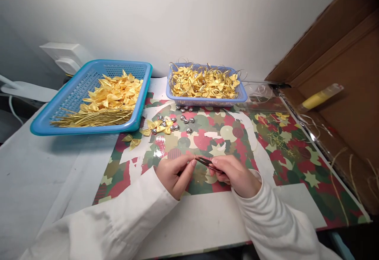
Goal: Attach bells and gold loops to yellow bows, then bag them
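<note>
- Left hand (pixel 173 175) over the near edge of the patterned mat (pixel 266 149), fingers curled, thumb and forefinger pinched on the left end of a dark thin tool (pixel 207 162).
- Right hand (pixel 235 175) just beside it, also above the mat's near edge, closed on the tool's right end.
- Tool held level between both hands, slightly above the mat; too small to tell exactly what kind it is.
- White sleeves (pixel 118 220) on both arms, reaching in from the mat's near side.
- Blue tray (pixel 74 94) off the mat's far-left corner, one corner overlapping it, filled with plain gold bows (pixel 114 92) and a bundle of gold strips (pixel 91 118).
- Smaller lilac basket (pixel 207 102) at the mat's far edge, heaped with gold bows with wire loops (pixel 204 81).
- Silver beads (pixel 183 119) scattered on the mat's far part, just in front of the basket.
- Loose gold bows (pixel 158 125) among the beads; a single bow (pixel 132 141) at the mat's left edge.
- Cardboard box (pixel 340 74) along the mat's right side, with a yellow tube (pixel 319 98) in clear wrap lying on its flap.
- White tabletop (pixel 44 173) beneath and to the left of the mat.
</note>
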Demonstrator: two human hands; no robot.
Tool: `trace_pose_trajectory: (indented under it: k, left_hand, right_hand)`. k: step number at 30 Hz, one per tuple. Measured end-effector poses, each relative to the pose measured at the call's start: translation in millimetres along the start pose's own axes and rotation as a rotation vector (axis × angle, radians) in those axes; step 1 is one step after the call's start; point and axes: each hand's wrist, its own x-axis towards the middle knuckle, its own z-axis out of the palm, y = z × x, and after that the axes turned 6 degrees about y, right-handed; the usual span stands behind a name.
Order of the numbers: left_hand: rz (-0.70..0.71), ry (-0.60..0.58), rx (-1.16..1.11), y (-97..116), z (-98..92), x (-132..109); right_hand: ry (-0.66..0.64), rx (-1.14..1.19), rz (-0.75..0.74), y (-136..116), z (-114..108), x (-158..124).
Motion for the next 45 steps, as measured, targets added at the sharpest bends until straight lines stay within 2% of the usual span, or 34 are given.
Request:
trace_pose_trajectory:
  k: [16, 25, 31, 45]
  left_hand:
    - [0.014, 0.023, 0.082, -0.2, -0.9, -1.4]
    - [0.013, -0.015, 0.081, 1.5, -1.7, -1.3]
    - [0.022, 0.018, 0.089, 0.9, -1.0, -1.7]
    - [0.024, -0.046, 0.14, -0.4, -1.9, -2.9]
  right_hand:
    - [-0.019, 0.102, 0.059, -4.5, 4.5, 0.4]
    - [-0.048, 0.163, 0.08, -5.4, 4.8, 0.7]
    - [-0.043, 0.158, 0.084, -4.0, 3.9, 1.3]
    - [-0.044, 0.141, 0.079, -5.8, 4.1, 0.4]
